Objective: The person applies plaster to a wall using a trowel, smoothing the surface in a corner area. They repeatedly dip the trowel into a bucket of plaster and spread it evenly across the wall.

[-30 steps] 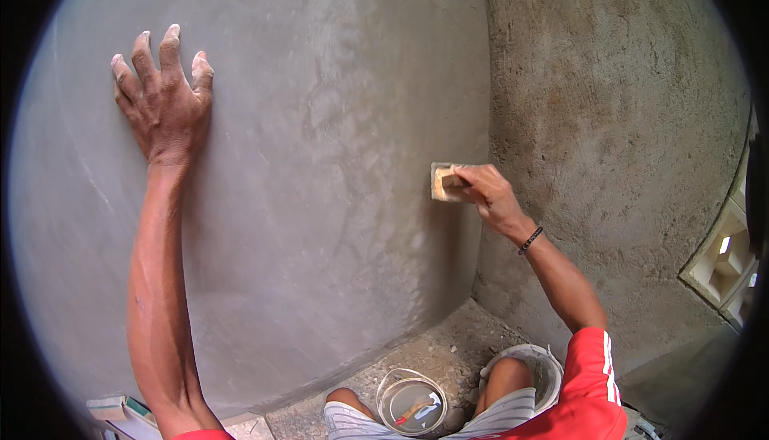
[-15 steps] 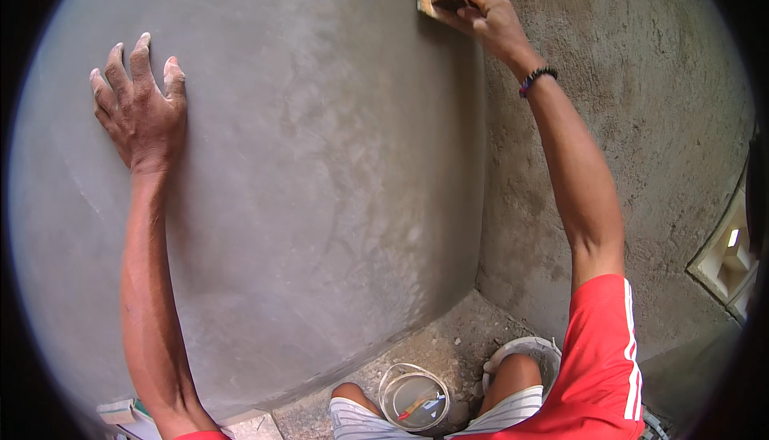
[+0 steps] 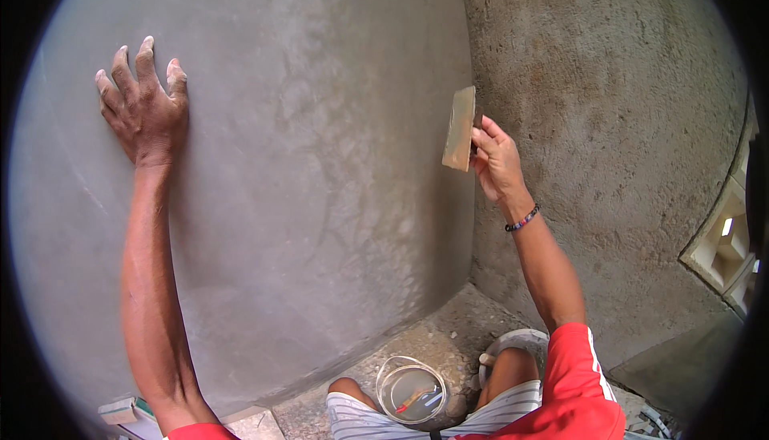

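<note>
My left hand (image 3: pixel 148 111) rests against the smooth grey plastered wall (image 3: pixel 264 167), fingers spread and pale with dust at the tips. My right hand (image 3: pixel 498 159) is closed round the dark handle of a small plastering trowel (image 3: pixel 460 129). Its flat rectangular blade is turned so that its pale, slightly smeared face shows. The trowel is held in front of the corner where the smooth wall meets a rougher wall (image 3: pixel 593 119); whether its edge touches the plaster I cannot tell.
A clear bucket (image 3: pixel 412 392) with a few tools inside stands between my knees. Beside my right knee is a larger whitish bucket (image 3: pixel 529 336). Crumbs of mortar lie on the floor (image 3: pixel 448 324) by the corner. Pale openwork blocks (image 3: pixel 721 240) are set in the right wall.
My right hand has come down from high on the wall with the trowel and turned it, so the blade's face now shows. My left hand has stayed on the wall.
</note>
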